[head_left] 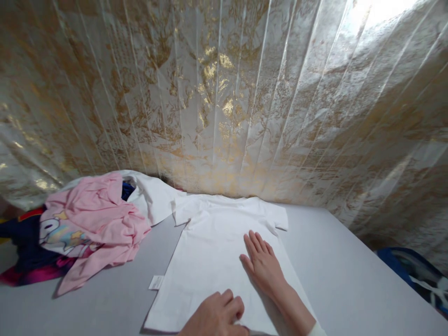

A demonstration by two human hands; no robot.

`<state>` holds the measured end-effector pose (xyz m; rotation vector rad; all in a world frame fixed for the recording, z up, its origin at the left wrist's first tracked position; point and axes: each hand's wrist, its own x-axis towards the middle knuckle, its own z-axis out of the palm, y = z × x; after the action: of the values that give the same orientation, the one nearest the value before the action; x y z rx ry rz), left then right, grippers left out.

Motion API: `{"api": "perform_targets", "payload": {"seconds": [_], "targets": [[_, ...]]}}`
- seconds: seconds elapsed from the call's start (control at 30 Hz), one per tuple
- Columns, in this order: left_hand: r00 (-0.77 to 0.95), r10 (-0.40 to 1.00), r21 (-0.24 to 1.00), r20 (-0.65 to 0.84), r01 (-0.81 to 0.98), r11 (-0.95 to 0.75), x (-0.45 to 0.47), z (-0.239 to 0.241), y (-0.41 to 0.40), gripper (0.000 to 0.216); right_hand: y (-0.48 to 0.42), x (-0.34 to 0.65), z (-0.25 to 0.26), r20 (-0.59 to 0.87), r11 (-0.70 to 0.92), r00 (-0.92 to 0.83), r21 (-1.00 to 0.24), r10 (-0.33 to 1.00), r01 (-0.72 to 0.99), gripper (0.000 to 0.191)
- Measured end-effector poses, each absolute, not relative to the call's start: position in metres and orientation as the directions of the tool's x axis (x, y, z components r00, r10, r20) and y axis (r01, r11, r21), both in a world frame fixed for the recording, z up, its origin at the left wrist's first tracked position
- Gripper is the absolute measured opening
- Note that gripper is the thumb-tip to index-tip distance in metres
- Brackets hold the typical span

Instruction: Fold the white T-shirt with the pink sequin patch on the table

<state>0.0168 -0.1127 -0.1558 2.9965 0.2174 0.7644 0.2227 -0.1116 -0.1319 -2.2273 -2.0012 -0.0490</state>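
Tabletop (336,261) flanks shirt (217,242); left hand (217,315) perhaps grips hem (163,329).

White T-shirt (217,252) spread on a pale bench (353,275), collar toward the patterned gold-and-silver sheeting (224,102), small white label (156,282) jutting from its left edge. Right hand (264,268) palm down over the shirt, fingers extended; left hand (217,315) near the hem, fingers curled, grip unclear. Crumpled clothes (101,210), pink, navy and white, heaped at left.
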Motion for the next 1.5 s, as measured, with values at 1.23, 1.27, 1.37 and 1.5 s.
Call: {"api": "perform_targets", "payload": {"seconds": [1.23, 1.27, 1.37, 1.5], "targets": [[0.774, 0.576, 0.109, 0.264, 0.569, -0.815, -0.073, -0.131, -0.068, 0.049, -0.137, 0.148, -0.132, 0.08, 0.467, -0.462, -0.246, 0.883, 0.849, 0.071], [0.762, 0.589, 0.094, 0.269, 0.588, -0.804, -0.073, -0.132, -0.067, 0.049, -0.137, 0.141, -0.135, 0.1, 0.506, -0.498, -0.26, 0.861, 0.822, 0.072], [0.758, 0.601, 0.068, 0.252, 0.606, -0.793, -0.074, -0.134, -0.067, 0.053, -0.116, 0.155, -0.14, 0.111, 0.382, -0.366, -0.219, 0.924, 0.898, 0.065], [0.746, 0.632, 0.084, 0.209, 0.631, -0.772, -0.078, -0.136, -0.066, 0.056, -0.076, 0.226, -0.136, 0.06, 0.022, -0.016, -0.103, 0.998, 0.994, 0.057]]}}
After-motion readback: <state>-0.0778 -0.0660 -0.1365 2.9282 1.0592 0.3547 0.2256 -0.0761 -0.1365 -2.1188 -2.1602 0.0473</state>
